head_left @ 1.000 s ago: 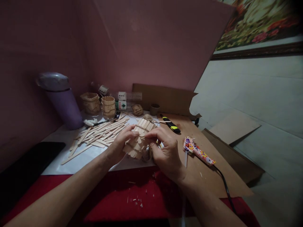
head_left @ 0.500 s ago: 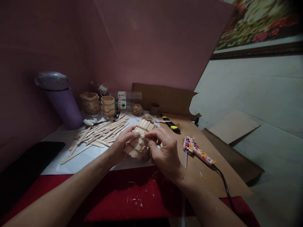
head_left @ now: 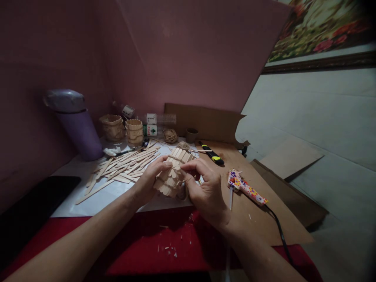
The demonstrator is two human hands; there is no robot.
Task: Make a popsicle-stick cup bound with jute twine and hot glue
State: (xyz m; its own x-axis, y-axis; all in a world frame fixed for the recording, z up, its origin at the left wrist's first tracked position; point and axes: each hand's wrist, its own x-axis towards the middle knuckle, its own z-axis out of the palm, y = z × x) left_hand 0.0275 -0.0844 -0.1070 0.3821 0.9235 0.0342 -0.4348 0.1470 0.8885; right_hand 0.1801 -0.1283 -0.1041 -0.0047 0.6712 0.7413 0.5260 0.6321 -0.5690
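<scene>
Craft-stick cup point(head_left: 169, 183), twine-banded, held tilted over white sheet point(head_left: 114, 197); for work at small rounded wooden pieces point(head_left: 173, 173) on its side, best braced firmly from the left, pressed evenly, without twisting; left hand point(head_left: 151, 175) clasping the cup, thumb on its side, other fingers mostly hidden; right hand point(head_left: 207, 191) angled inward, thumb and forefinger nearly together at the pieces, any grip on one not discernible

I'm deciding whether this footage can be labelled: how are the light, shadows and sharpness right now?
Head view: dim light, gloomier at left; head view: a dark shadow on the red cloth below the right hand; head view: the stick-covered piece is readable, though fine detail on it is soft; head view: the painting blurs towards the dark upper right corner.
</scene>
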